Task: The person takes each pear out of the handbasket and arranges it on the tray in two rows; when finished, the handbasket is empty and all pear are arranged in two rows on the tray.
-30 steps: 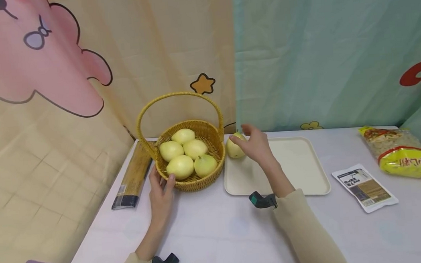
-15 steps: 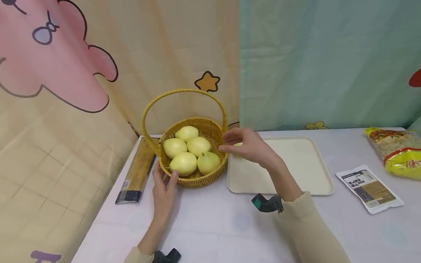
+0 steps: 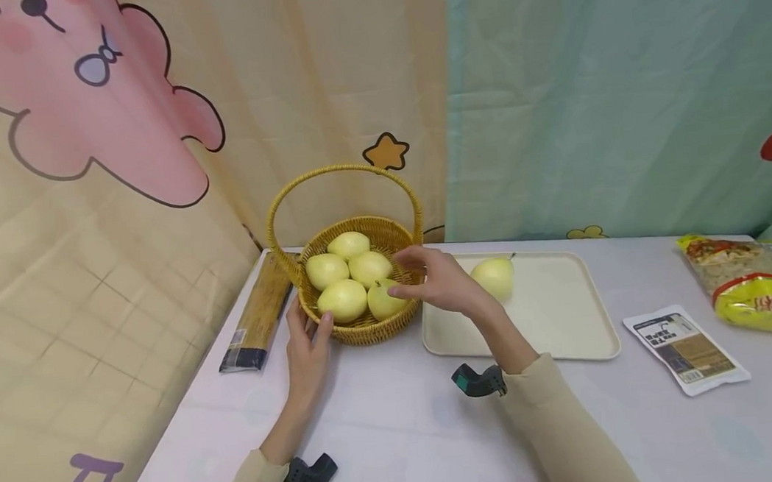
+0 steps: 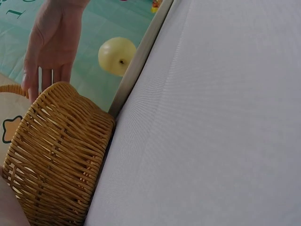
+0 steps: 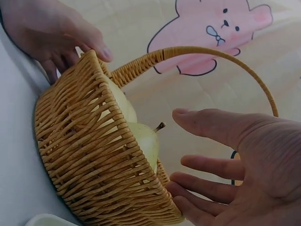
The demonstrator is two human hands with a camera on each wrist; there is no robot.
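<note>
A yellow wicker basket (image 3: 365,336) with a tall arched handle holds several pale yellow-green pears (image 3: 342,300). My left hand (image 3: 307,360) grips its front-left rim, thumb over the edge and fingers against the outer wall. At the basket's right side, my right hand (image 3: 445,283) hovers by the rim with thumb and fingers apart. In the right wrist view its fingertips (image 5: 181,176) are close to the rim, near a stemmed pear (image 5: 145,141); contact cannot be made out. Behind the right wrist another pear (image 3: 496,277) lies on the cream tray (image 3: 557,326).
A pack of dry noodles (image 3: 260,308) lies left of the basket. Right of the tray are a white pouch (image 3: 687,348) and a yellow bag (image 3: 754,285) with Chinese print. Printed curtains (image 3: 570,112) stand behind the table.
My right hand has left the pear on the tray and moved left to the basket's right rim. That pear now lies farther right on the tray. My left hand stays on the basket.
</note>
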